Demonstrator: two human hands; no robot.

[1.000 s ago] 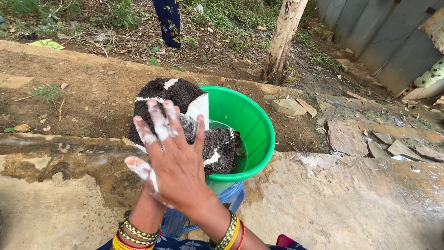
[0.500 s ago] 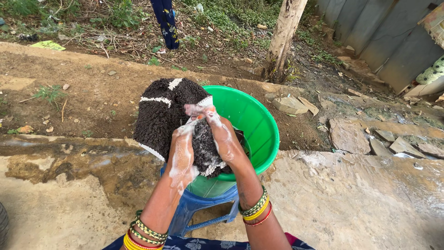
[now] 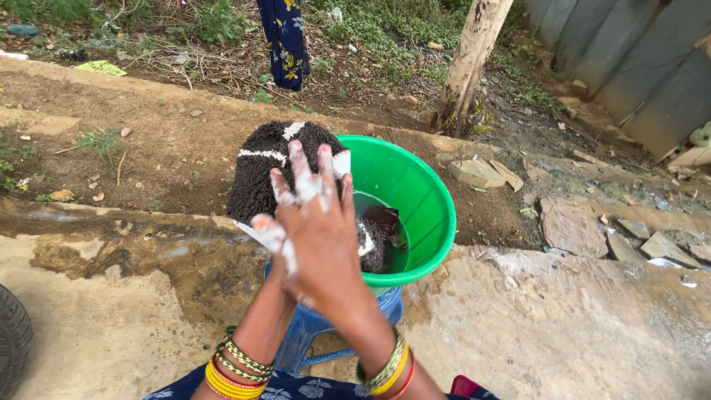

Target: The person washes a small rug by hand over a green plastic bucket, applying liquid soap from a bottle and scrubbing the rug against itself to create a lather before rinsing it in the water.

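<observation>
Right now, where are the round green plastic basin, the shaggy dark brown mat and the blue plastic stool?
Green plastic basin [image 3: 415, 194]: head view, bare inner wall.
Shaggy dark brown mat [image 3: 259, 178]: head view, draped left part.
Blue plastic stool [image 3: 305, 333]: head view, front leg.

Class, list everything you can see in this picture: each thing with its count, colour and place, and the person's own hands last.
Round plastic basin: one, green, on the stool.
Shaggy mat with white trim: one, dark brown, draped over the basin's left rim.
Plastic stool: one, blue, under the basin.
Tree trunk: one, pale, behind the basin.
Hanging patterned cloth: one, navy, top centre.
Tyre: one, black, left edge.
Flat stones: several, grey, right of the basin.
Bangles: many, green, yellow, red, both wrists.
Right hand: soapy, fingers spread, over the mat.
Left hand: soapy, mostly behind the right hand.
</observation>
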